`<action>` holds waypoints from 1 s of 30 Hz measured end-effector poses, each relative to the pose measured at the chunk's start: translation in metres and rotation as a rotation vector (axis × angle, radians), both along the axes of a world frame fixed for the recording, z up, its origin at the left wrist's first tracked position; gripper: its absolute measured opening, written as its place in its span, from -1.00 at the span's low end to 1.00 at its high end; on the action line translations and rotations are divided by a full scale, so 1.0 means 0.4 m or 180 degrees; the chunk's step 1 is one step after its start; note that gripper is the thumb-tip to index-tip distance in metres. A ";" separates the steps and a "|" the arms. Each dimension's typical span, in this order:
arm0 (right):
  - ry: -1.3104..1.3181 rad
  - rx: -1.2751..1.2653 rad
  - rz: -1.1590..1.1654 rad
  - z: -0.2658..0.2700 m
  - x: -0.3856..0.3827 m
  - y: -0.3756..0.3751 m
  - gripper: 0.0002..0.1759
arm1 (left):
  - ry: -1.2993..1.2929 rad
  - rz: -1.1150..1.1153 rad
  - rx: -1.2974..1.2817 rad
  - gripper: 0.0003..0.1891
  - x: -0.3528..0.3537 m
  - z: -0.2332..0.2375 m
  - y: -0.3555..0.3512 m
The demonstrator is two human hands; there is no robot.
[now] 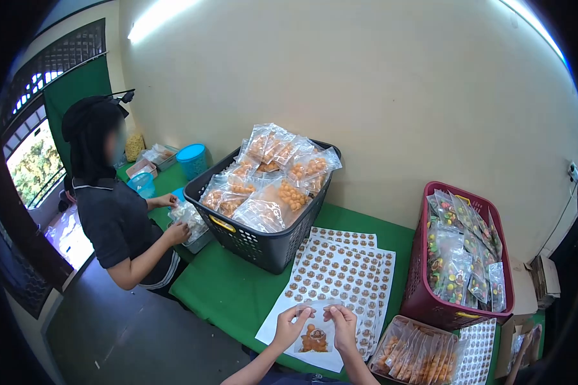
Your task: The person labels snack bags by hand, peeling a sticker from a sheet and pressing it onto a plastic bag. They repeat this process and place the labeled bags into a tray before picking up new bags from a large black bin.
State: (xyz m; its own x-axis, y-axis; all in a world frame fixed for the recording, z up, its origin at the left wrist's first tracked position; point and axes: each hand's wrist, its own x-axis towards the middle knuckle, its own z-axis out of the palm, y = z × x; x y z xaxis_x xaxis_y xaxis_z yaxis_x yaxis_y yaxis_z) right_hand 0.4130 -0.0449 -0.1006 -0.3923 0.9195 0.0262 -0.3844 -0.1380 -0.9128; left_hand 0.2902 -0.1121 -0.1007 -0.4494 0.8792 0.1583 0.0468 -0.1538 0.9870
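Head view: left hand [291, 327] and right hand [342, 326] both pinch top edge of clear snack bag [314, 339], round label on its front. Bag hangs over printed sheets [331, 266] on green worktop [231, 276]. Black basket [257, 249] beyond, leftward; maroon basket [415, 282], row of filled bags [419, 353] rightward.

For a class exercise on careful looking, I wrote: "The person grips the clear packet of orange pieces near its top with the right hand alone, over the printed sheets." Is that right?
Not quite: "alone" is wrong. The head view shows the left hand and the right hand both gripping the clear packet of orange pieces near its top, over the printed sheets.
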 end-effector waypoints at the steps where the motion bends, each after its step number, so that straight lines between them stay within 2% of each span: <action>1: 0.0000 0.0021 0.0000 -0.001 -0.002 0.003 -0.80 | -0.0097 -0.0017 0.0044 -0.79 -0.002 -0.007 0.005; 3: -0.0015 0.0065 0.0011 0.000 -0.005 0.009 -0.79 | -0.0303 -0.0040 0.0135 -0.77 -0.003 -0.017 0.014; 9: 0.0139 -0.0050 -0.0019 -0.004 -0.022 0.025 -0.78 | 0.0028 -0.0215 0.0077 -0.72 -0.035 -0.016 0.026; 13: -0.0059 -0.0026 -0.0124 -0.004 -0.023 0.034 -0.78 | -0.0134 -0.0324 0.0046 -0.74 -0.046 -0.022 0.039; 18: -0.0192 0.0089 -0.0665 -0.009 -0.005 0.060 -0.81 | -0.0219 -0.0111 0.0329 -0.78 -0.044 -0.032 0.056; 22: -0.0639 0.0657 -0.0795 -0.008 0.000 0.064 -0.81 | 0.0370 0.0069 0.0263 -0.60 -0.036 0.001 0.047; 23: -0.0680 0.0834 -0.0591 -0.004 -0.006 0.056 -0.81 | 0.0736 -0.0089 0.0249 -0.46 -0.034 0.012 0.044; 26: -0.0799 0.1354 0.0003 0.025 -0.036 0.011 -0.74 | 0.0950 -0.0144 0.0505 -0.41 -0.011 0.032 0.047; 27: -0.1168 0.2002 0.0245 0.033 -0.028 0.021 -0.69 | 0.0963 -0.0027 0.0491 -0.40 -0.012 0.030 0.048; 30: -0.1428 0.2106 0.0275 0.035 -0.031 0.015 -0.68 | 0.0458 -0.0197 0.0207 -0.42 -0.026 0.010 0.050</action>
